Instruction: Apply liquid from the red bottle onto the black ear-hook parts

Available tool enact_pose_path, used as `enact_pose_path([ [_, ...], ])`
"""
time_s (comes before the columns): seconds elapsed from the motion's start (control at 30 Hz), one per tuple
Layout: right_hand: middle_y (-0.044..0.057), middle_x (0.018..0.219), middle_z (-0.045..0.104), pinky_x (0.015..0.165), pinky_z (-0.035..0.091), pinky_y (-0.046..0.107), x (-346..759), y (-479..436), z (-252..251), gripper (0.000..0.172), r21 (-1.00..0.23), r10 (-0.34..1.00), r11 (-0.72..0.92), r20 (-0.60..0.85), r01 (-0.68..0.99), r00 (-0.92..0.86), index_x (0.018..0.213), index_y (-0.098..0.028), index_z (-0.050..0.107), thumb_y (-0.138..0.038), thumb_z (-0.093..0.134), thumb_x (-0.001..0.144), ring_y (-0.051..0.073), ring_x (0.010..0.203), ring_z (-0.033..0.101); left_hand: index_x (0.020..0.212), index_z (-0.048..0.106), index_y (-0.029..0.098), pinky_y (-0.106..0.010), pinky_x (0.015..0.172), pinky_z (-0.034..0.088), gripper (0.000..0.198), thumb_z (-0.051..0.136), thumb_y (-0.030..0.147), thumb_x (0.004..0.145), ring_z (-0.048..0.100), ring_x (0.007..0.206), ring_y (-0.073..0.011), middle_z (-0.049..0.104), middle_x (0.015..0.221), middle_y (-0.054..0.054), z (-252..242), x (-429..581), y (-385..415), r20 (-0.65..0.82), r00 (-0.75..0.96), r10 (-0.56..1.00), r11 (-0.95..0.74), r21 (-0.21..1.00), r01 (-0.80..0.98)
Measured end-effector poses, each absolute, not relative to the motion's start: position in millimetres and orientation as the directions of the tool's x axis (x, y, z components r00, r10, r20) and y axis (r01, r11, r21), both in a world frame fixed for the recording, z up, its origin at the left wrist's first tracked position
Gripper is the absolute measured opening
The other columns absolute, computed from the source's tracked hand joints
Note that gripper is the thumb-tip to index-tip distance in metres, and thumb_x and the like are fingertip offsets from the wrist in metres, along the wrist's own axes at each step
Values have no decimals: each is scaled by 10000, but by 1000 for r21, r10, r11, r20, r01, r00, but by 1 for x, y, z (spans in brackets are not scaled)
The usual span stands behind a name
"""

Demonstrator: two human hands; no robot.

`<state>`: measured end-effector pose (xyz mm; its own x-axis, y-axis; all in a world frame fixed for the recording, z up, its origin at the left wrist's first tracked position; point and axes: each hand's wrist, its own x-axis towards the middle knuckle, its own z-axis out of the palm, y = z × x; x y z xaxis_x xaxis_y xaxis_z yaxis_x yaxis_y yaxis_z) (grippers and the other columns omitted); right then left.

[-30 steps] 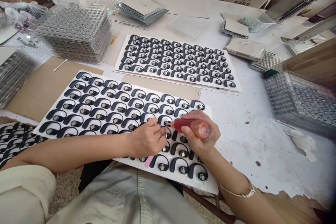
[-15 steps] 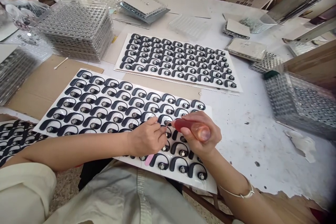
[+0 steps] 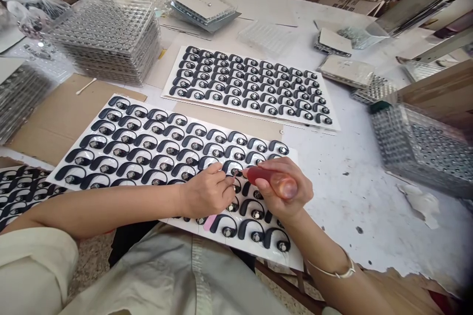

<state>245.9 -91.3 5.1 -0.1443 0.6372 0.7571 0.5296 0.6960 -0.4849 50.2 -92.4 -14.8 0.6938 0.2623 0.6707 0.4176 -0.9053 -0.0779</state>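
Step in hand: by judgement, close work on a single piece of the near sheet (image 3: 293, 257). Your right grip (image 3: 283, 189) is closed around a red tool (image 3: 263, 176), its translucent end facing you and its narrow tip aimed left at a dark hook-shaped piece (image 3: 229, 165) in the right half of that sheet. Whether the tip touches cannot be told. Your left grip (image 3: 209, 193) lies over the sheet just left of the tip, fingers curled; whether they pinch anything is hidden.

The near sheet lies at the near edge of the counter (image 3: 354, 182), partly overhanging it on your side. A pink strip (image 3: 209, 222) lies at its near margin. Beyond, near the middle, a far sheet (image 3: 334, 125) bears rows of similar pieces.

Next move, as judged: it calls for a steady tip at that one piece, the left fingers keeping clear, and no drag across the neighbouring pieces.
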Motion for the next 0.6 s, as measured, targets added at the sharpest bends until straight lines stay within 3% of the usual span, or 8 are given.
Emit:
enact_pose_path([
  [0.6, 33, 760, 652, 472, 510, 313, 251, -93, 1, 275, -460, 598, 722, 790, 517, -134, 993, -214, 604, -239, 703, 737, 175, 615, 603, 625, 526, 147, -330, 669, 428, 259, 559, 96, 876, 477, 598, -149, 656, 702, -69, -16, 51, -91, 677, 679, 282, -906, -45, 421],
])
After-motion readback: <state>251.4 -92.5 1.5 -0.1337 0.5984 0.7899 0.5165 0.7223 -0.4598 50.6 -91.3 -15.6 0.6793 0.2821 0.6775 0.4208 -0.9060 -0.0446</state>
